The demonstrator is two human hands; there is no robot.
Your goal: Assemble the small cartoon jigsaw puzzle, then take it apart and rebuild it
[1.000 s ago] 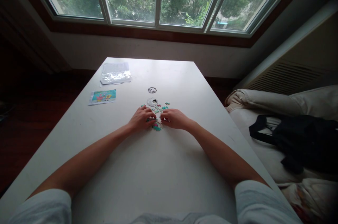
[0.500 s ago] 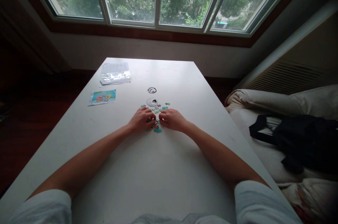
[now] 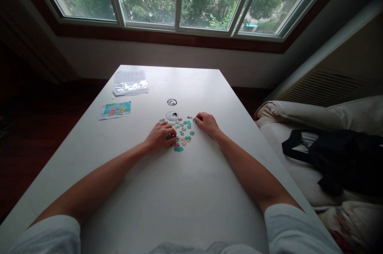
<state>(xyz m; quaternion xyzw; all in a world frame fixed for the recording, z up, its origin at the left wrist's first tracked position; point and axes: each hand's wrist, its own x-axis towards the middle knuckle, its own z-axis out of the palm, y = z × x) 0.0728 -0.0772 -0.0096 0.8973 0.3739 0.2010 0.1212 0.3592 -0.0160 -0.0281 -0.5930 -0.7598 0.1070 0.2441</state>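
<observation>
Small jigsaw puzzle pieces [image 3: 185,125], mostly green with some pale and pink ones, lie scattered on the white table between my hands. My left hand [image 3: 161,135] rests at the left of the pile, its fingers curled around puzzle pieces that are partly hidden under them. A small cluster of green and pink pieces [image 3: 178,148] sits just below its thumb. At the right edge of the pile, my right hand [image 3: 207,123] has thumb and fingertips pinched together on a puzzle piece [image 3: 194,120], only a bit of which shows.
Two round black-and-white items [image 3: 172,102] lie beyond the pieces. On the left are a colourful cartoon picture sheet [image 3: 116,110] and a clear plastic bag with papers [image 3: 131,83]. Right of the table [image 3: 179,198], a dark bag or garment [image 3: 344,158] lies on a pale sofa [image 3: 269,126].
My right hand has moved right and slightly away from me, from beside my left hand to the pile's right edge, uncovering several pieces. My left hand has stayed in place.
</observation>
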